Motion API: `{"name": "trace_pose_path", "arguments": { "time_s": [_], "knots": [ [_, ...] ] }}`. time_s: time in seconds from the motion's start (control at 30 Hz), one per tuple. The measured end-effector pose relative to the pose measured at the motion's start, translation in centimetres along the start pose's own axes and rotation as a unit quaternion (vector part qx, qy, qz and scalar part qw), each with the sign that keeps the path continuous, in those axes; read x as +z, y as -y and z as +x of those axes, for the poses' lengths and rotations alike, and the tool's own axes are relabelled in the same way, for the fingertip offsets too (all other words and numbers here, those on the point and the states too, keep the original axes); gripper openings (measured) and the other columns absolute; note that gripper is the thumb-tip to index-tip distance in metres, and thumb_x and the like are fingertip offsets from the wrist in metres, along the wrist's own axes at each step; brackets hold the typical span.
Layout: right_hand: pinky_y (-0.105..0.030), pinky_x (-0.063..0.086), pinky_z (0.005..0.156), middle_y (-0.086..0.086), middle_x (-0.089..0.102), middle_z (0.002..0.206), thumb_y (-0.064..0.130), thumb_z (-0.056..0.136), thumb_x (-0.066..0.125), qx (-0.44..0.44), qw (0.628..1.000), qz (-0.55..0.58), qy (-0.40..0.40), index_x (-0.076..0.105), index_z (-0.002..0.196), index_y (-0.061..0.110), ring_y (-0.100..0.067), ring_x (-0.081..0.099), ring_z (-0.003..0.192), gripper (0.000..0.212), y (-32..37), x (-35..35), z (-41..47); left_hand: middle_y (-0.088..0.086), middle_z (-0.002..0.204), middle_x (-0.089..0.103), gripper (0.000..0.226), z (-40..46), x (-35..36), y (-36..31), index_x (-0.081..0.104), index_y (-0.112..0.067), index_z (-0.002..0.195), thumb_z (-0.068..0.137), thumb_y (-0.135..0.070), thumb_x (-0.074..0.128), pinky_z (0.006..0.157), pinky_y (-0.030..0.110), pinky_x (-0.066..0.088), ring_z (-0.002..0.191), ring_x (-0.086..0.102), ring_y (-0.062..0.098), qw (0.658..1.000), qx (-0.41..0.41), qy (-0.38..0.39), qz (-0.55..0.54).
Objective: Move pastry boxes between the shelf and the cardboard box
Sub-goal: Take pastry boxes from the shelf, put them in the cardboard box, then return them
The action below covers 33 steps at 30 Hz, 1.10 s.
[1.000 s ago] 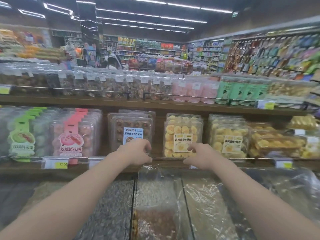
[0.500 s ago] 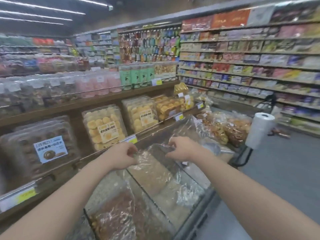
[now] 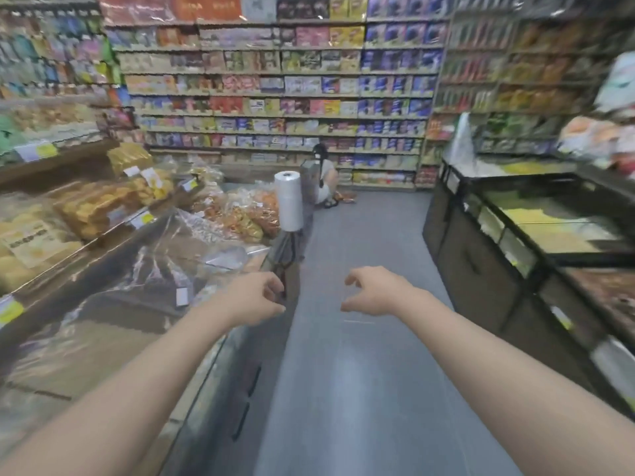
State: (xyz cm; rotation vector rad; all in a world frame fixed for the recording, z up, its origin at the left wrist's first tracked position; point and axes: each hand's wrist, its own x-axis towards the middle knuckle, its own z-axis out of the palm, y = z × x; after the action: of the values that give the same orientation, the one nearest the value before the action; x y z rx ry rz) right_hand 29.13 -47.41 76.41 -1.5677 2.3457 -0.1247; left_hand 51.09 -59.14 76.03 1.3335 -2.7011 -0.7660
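Both arms reach forward over a grey shop aisle (image 3: 360, 389) — left hand (image 3: 256, 297) and right hand (image 3: 372, 290) loosely curled, holding nothing. Pastry boxes (image 3: 31, 235) sit on the shelf (image 3: 113, 231) at left.

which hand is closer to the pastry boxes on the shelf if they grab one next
Left, probably. The left hand hangs empty at the edge of the display counter, and the pastry boxes sit on the shelf on that side. The right hand is also empty but over the aisle floor, farther away.
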Motion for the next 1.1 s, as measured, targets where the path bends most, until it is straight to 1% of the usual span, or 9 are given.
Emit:
{"name": "trace_pose_path", "arguments": {
  "time_s": [0.17,0.33,0.5,0.6,0.67,0.8,0.87,1.0,1.1],
  "knots": [
    [-0.039,0.048,0.103,0.001,0.055,0.143,0.054,0.085,0.07,0.098,0.994,0.038,-0.01,0.05,0.143,0.028,-0.023,0.054,0.128,0.067,-14.5,-0.6,-7.1,-0.003,0.119,0.069,0.043,2.9,7.4,-13.7,0.063,-0.025,0.127,0.088,-0.035,0.078,0.091,0.027,0.052,0.108,0.066,0.018,0.996,0.072,0.059,0.007],
    [-0.037,0.049,0.101,0.002,0.059,0.139,0.061,0.074,0.071,0.188,0.979,0.075,-0.021,0.054,0.138,0.032,-0.02,0.058,0.124,0.072,-28.9,0.7,-16.0,-0.003,0.127,0.068,0.045,3.8,17.2,-28.0,0.062,-0.027,0.131,0.089,-0.035,0.076,0.102,0.035,0.051,0.118,0.064,0.02,0.982,0.146,0.115,0.028],
    [-0.037,0.05,0.099,0.004,0.063,0.134,0.057,0.076,0.072,0.256,0.96,0.113,-0.026,0.057,0.134,0.029,-0.019,0.059,0.122,0.066,-40.3,2.3,-24.8,-0.003,0.13,0.066,0.041,3.4,26.9,-41.3,0.06,-0.028,0.133,0.094,-0.035,0.067,0.105,0.041,0.05,0.124,0.06,0.022,0.957,0.23,0.165,0.063],
    [-0.038,0.051,0.098,0.003,0.061,0.135,0.056,0.079,0.07,0.305,0.943,0.134,-0.024,0.056,0.136,0.028,-0.02,0.059,0.121,0.065,-45.8,3.2,-29.1,-0.003,0.129,0.065,0.04,2.8,31.9,-48.0,0.058,-0.028,0.133,0.094,-0.036,0.066,0.103,0.04,0.051,0.122,0.06,0.022,0.934,0.277,0.205,0.097],
    [-0.039,0.052,0.098,0.002,0.061,0.135,0.06,0.074,0.067,0.339,0.929,0.146,-0.025,0.056,0.134,0.029,-0.021,0.059,0.121,0.068,-49.1,4.3,-31.2,-0.003,0.126,0.065,0.04,2.6,34.8,-51.7,0.058,-0.027,0.131,0.094,-0.036,0.067,0.102,0.04,0.052,0.119,0.061,0.021,0.918,0.305,0.23,0.106],
    [-0.039,0.05,0.099,0.0,0.059,0.138,0.056,0.076,0.069,0.408,0.888,0.207,-0.047,0.056,0.135,0.026,-0.023,0.057,0.125,0.067,-53.7,7.4,-35.2,-0.004,0.124,0.066,0.041,2.9,40.8,-57.6,0.058,-0.025,0.132,0.093,-0.032,0.068,0.1,0.037,0.052,0.119,0.06,0.021,0.88,0.358,0.283,0.133],
    [-0.038,0.05,0.099,-0.001,0.059,0.138,0.052,0.08,0.07,0.449,0.857,0.247,-0.055,0.056,0.137,0.024,-0.024,0.057,0.123,0.065,-55.1,9.4,-37.5,-0.005,0.124,0.065,0.042,2.9,43.9,-60.2,0.058,-0.028,0.133,0.092,-0.035,0.069,0.099,0.033,0.05,0.119,0.06,0.02,0.857,0.381,0.313,0.15],
    [-0.037,0.05,0.099,-0.003,0.058,0.14,0.054,0.081,0.07,0.531,0.793,0.292,-0.056,0.053,0.14,0.023,-0.025,0.057,0.125,0.069,-57.2,13.3,-41.0,0.001,0.127,0.066,0.046,2.6,49.7,-64.1,0.058,-0.025,0.136,0.092,-0.032,0.069,0.105,0.039,0.05,0.122,0.061,0.022,0.801,0.432,0.373,0.177],
    [-0.038,0.051,0.096,-0.003,0.061,0.133,0.051,0.082,0.069,0.584,0.743,0.321,-0.067,0.056,0.133,0.024,-0.026,0.06,0.118,0.059,-57.7,15.5,-42.8,0.002,0.12,0.064,0.042,1.8,54.0,-65.8,0.057,-0.023,0.134,0.094,-0.025,0.068,0.098,0.031,0.051,0.113,0.062,0.021,0.765,0.451,0.42,0.188]
  ]
}}
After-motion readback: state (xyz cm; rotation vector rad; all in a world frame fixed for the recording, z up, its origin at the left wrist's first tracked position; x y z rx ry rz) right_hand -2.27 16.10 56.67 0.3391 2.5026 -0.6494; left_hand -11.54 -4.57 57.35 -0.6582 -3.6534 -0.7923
